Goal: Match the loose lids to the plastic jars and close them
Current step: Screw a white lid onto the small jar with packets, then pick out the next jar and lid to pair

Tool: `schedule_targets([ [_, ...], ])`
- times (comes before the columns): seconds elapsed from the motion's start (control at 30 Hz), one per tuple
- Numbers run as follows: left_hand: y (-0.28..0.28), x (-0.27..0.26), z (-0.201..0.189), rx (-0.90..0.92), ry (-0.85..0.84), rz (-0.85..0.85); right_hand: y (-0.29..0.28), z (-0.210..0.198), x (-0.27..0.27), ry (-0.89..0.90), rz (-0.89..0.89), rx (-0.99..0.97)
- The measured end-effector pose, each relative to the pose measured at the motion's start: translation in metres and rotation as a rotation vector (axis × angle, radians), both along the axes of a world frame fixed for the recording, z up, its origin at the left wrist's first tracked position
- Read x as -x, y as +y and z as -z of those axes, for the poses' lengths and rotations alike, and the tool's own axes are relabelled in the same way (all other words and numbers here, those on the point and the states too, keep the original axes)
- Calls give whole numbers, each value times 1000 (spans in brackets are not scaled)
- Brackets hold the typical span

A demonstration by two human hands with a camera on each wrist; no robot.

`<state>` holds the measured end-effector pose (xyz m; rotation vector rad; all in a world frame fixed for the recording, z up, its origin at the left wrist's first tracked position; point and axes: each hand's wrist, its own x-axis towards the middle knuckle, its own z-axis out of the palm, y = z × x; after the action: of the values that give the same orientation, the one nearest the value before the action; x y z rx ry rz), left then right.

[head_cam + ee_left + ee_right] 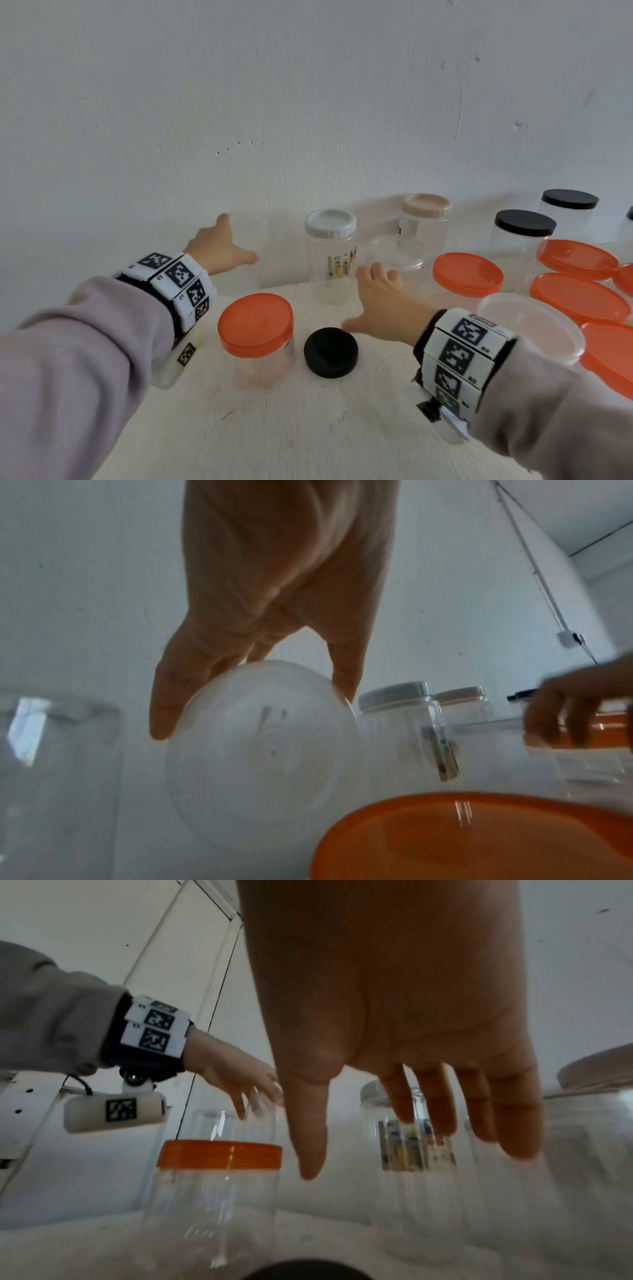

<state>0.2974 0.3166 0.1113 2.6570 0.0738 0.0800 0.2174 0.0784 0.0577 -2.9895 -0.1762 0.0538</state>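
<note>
My left hand reaches to the far left by the wall and grips a clear, lidless jar. In the left wrist view its round clear end sits between my fingers and thumb. My right hand hovers open with spread fingers and holds nothing. It is just beyond a loose black lid lying flat on the table. Left of that lid stands a clear jar closed with an orange lid. Ahead of my right hand stands a labelled jar with a white lid.
A beige-lidded jar and a low clear tub stand near the white wall. To the right are two black-lidded jars, several wide orange-lidded tubs and a clear-topped tub by my right wrist.
</note>
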Motion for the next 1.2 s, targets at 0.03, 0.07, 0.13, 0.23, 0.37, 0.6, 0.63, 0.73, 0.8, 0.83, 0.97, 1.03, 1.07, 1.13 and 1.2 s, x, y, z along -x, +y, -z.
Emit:
schedule_targets([
  [0.03, 1, 2, -4, 20, -39, -10, -3, 4, 4, 89, -2, 49],
  [0.07, 1, 4, -8, 44, -79, -18, -7, 9, 8, 179, -1, 91],
  [0.13, 2, 11, -17, 114, -167, -24, -13, 18, 15, 345, 6, 169],
  [0.23, 5, 24, -29, 315, -276, -35, -23, 25, 23, 514, -6, 263],
  [0.37, 8, 53, -41, 615, -210, -19, -29, 30, 34, 581, -27, 328],
  [0.6, 3, 116, -24, 881, 163, 282, -33, 34, 50, 542, -8, 235],
  [0.63, 1, 123, -19, 890, 204, 319, -34, 33, 50, 535, 5, 204],
  [0.73, -7, 137, -4, 974, 306, 395, -41, 26, 51, 511, 51, 58],
  [0.8, -11, 143, 6, 974, 359, 420, -45, 21, 52, 486, 70, -49],
  [0.83, -13, 145, 11, 957, 385, 430, -47, 19, 53, 468, 70, -83],
  [0.97, -23, 153, 32, 915, 484, 445, -52, 9, 58, 466, 48, -129],
  [1.03, -29, 156, 41, 911, 514, 427, -53, 6, 61, 486, 51, -117],
  [1.07, -31, 157, 46, 915, 530, 421, -54, 5, 63, 493, 58, -110],
  [1.13, -35, 157, 56, 889, 538, 409, -56, 4, 65, 501, 76, -108],
  [1.2, -40, 157, 65, 836, 509, 371, -59, 3, 68, 511, 106, -146],
])
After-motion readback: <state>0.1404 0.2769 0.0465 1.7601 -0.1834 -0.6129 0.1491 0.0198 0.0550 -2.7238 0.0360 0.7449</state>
